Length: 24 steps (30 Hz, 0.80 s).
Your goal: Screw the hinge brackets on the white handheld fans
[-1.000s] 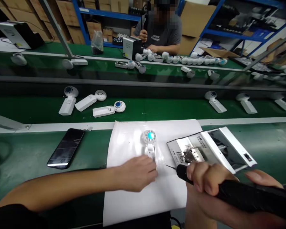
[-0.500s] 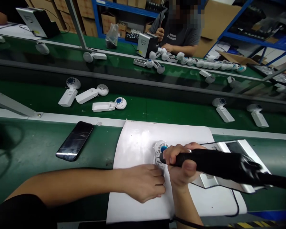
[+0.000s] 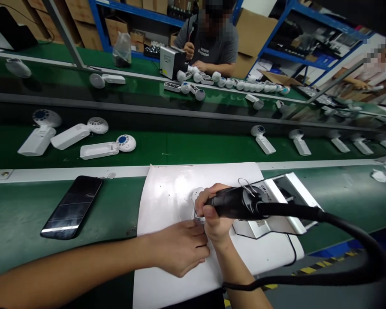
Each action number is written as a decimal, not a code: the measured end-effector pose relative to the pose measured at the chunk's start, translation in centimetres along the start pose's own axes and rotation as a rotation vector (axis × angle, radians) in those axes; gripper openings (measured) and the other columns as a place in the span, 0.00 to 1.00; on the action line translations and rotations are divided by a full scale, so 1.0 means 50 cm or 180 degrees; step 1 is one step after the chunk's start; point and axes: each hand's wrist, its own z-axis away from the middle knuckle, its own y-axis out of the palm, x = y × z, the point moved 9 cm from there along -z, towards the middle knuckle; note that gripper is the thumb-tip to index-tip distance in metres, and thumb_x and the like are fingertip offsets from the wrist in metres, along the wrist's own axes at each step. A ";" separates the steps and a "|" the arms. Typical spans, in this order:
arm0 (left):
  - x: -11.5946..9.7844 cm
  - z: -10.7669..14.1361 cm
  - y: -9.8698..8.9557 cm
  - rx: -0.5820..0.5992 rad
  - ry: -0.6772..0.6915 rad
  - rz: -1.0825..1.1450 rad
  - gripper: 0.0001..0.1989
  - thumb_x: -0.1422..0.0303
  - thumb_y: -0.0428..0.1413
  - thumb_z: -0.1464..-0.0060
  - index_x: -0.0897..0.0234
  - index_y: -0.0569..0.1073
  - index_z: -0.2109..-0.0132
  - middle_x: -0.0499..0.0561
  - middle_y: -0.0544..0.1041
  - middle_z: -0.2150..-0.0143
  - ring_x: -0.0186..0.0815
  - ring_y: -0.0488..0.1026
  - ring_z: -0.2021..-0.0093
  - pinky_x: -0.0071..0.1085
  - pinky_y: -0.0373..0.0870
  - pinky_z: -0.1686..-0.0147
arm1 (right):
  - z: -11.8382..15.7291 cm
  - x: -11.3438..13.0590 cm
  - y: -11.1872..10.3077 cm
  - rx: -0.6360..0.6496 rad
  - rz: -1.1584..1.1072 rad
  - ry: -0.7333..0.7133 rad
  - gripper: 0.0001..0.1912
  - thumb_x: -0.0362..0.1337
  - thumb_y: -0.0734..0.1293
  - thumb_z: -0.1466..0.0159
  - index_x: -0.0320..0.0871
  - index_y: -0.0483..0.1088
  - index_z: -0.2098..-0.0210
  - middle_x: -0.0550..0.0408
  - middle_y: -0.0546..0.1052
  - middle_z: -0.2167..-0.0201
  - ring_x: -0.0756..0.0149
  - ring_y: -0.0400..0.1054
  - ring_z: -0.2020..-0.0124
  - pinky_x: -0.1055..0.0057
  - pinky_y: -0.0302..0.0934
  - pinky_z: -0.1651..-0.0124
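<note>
My left hand (image 3: 176, 249) lies on a white sheet (image 3: 167, 201), its fingers pressing the handle of a white handheld fan (image 3: 197, 195). The fan lies on the sheet and my hands hide most of it, including its blue-centred head. My right hand (image 3: 214, 219) grips a black electric screwdriver (image 3: 234, 202) over the fan. The bit is hidden behind my fingers, so I cannot tell whether it touches the fan. A black cord (image 3: 309, 279) trails from the tool to the lower right.
A grey and white metal stand (image 3: 284, 206) sits right of the sheet, and a smartphone (image 3: 71, 207) lies left of it. Several white fans (image 3: 98, 150) rest on the green belt beyond a white rail (image 3: 67, 174). A co-worker (image 3: 209, 47) sits at a far belt.
My right hand has swung the screwdriver from beside the stand onto the fan, with the tool now pointing left. The fan's lit head is now hidden, and the camera view has shifted.
</note>
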 end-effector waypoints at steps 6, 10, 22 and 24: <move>-0.004 0.000 -0.007 0.0077 0.0020 -0.0033 0.08 0.65 0.60 0.28 0.63 0.74 0.58 0.53 0.77 0.60 0.42 0.71 0.57 0.40 0.68 0.53 | -0.032 0.143 -0.137 -0.0705 0.0166 -0.0777 0.23 0.60 0.71 0.29 0.52 0.67 0.48 0.70 0.72 0.79 0.69 0.61 0.85 0.68 0.62 0.80; -0.004 0.000 -0.009 0.0117 -0.0018 -0.0023 0.09 0.66 0.60 0.27 0.62 0.72 0.59 0.52 0.76 0.61 0.41 0.70 0.59 0.39 0.67 0.57 | -0.049 0.182 -0.241 -0.1450 0.0874 -0.0801 0.26 0.62 0.72 0.33 0.51 0.64 0.52 0.70 0.69 0.82 0.66 0.58 0.86 0.65 0.58 0.82; -0.003 -0.004 -0.006 0.0064 0.0011 -0.0071 0.08 0.65 0.59 0.27 0.64 0.75 0.56 0.53 0.78 0.59 0.42 0.72 0.57 0.40 0.67 0.54 | -0.031 0.108 -0.130 -0.0721 -0.0295 -0.0094 0.23 0.63 0.67 0.28 0.53 0.65 0.50 0.72 0.68 0.82 0.69 0.55 0.88 0.68 0.61 0.81; -0.003 -0.004 -0.006 0.0031 0.0029 -0.0068 0.08 0.65 0.59 0.26 0.65 0.75 0.55 0.54 0.78 0.59 0.43 0.73 0.56 0.41 0.67 0.53 | -0.026 0.088 -0.103 -0.0716 -0.0407 -0.0037 0.23 0.63 0.67 0.28 0.53 0.65 0.50 0.71 0.67 0.82 0.70 0.56 0.87 0.69 0.61 0.80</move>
